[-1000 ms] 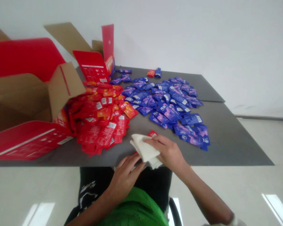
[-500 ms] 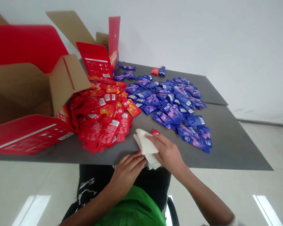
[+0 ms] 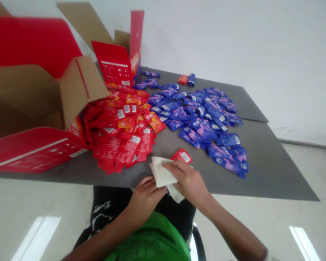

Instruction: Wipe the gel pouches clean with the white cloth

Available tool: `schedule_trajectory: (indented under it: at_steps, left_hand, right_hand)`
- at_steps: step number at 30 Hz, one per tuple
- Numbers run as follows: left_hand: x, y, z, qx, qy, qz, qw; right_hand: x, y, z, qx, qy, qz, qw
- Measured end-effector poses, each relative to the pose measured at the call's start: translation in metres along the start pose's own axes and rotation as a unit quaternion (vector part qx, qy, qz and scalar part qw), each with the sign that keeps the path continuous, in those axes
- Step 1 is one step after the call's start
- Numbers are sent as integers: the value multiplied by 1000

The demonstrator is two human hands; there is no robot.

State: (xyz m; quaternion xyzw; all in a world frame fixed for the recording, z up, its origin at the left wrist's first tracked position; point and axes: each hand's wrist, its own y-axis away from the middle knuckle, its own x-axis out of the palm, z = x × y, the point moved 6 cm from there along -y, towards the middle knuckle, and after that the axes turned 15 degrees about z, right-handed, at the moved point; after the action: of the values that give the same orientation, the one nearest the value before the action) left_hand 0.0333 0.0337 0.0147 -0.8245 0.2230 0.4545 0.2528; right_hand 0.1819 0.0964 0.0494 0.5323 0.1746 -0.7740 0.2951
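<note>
My right hand (image 3: 188, 181) presses a folded white cloth (image 3: 161, 173) onto the near edge of the grey table (image 3: 260, 163), fingers curled over it. Under the cloth lies a red sachet (image 3: 182, 156), its far end showing. My left hand (image 3: 144, 195) sits at the table edge just below the cloth, fingers bent against the cloth's lower edge. A heap of red sachets (image 3: 119, 130) lies left of the hands and a spread of blue sachets (image 3: 203, 119) lies beyond them.
An open cardboard box (image 3: 29, 98) with red flaps lies on its side at the left, red sachets spilling from it. A second red carton (image 3: 116, 65) stands behind. One red and one blue sachet (image 3: 187, 79) lie apart at the far edge. White wall behind.
The cloth has slid toward me, uncovering more of the red sachet beneath it. My left hand has moved closer to the cloth. The camera has tilted slightly.
</note>
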Motion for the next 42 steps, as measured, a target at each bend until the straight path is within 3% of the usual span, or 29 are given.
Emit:
schedule_trajectory:
  at_steps: [3, 7, 10, 13, 15, 17, 20, 22, 25, 28, 31, 34, 36, 39, 42]
  left_hand:
    - [-1, -1, -1, 7, 3, 2, 1000]
    - [-4, -2, -2, 14, 2, -18, 1000]
    - [-4, -2, -2, 10, 5, -14, 1000]
    - [-3, -2, 0, -2, 8, 3, 1000]
    - [-2, -1, 0, -7, 8, 9, 1000]
    - [-2, -1, 0, 1, 10, 9, 1000]
    - [-2, -2, -1, 10, 17, -3, 1000]
    - [-3, -2, 0, 9, 21, -10, 1000]
    - [-5, -3, -1, 8, 19, -6, 1000]
    - [-5, -3, 0, -2, 15, 3, 1000]
    - [-5, -3, 0, -2, 17, -1, 1000]
    - [-6, -4, -1, 10, 20, -12, 1000]
    - [-7, -5, -1, 12, 19, -20, 1000]
    - [-7, -5, -1, 10, 16, -15, 1000]
    - [-5, -4, 1, -7, 13, -1, 1000]
  right_hand:
    - [2, -7, -19, 34, -4, 6, 999]
    - [-30, -6, -56, 120, 15, -65, 991]
    - [-34, 1, -34, 89, 4, -85, 992]
    - [-8, 1, 3, 11, 2, -23, 1000]
    - [6, -1, 6, 0, 7, 5, 1000]
    - [4, -4, -14, 33, 6, -6, 999]
    - [-19, -3, -55, 108, 20, -51, 993]
    - [-35, 2, -62, 130, 23, -86, 987]
    - [-32, 5, -31, 68, -4, -104, 992]
    - [-5, 1, 3, -17, -11, -45, 999]
    - [6, -6, -10, -1, -17, -27, 999]
    - [-14, -8, -47, 79, -12, -73, 994]
    - [-31, -4, -54, 110, -13, -113, 987]
    - [-33, 0, -27, 61, -48, -123, 989]
    - [-7, -3, 8, -10, -55, -38, 998]
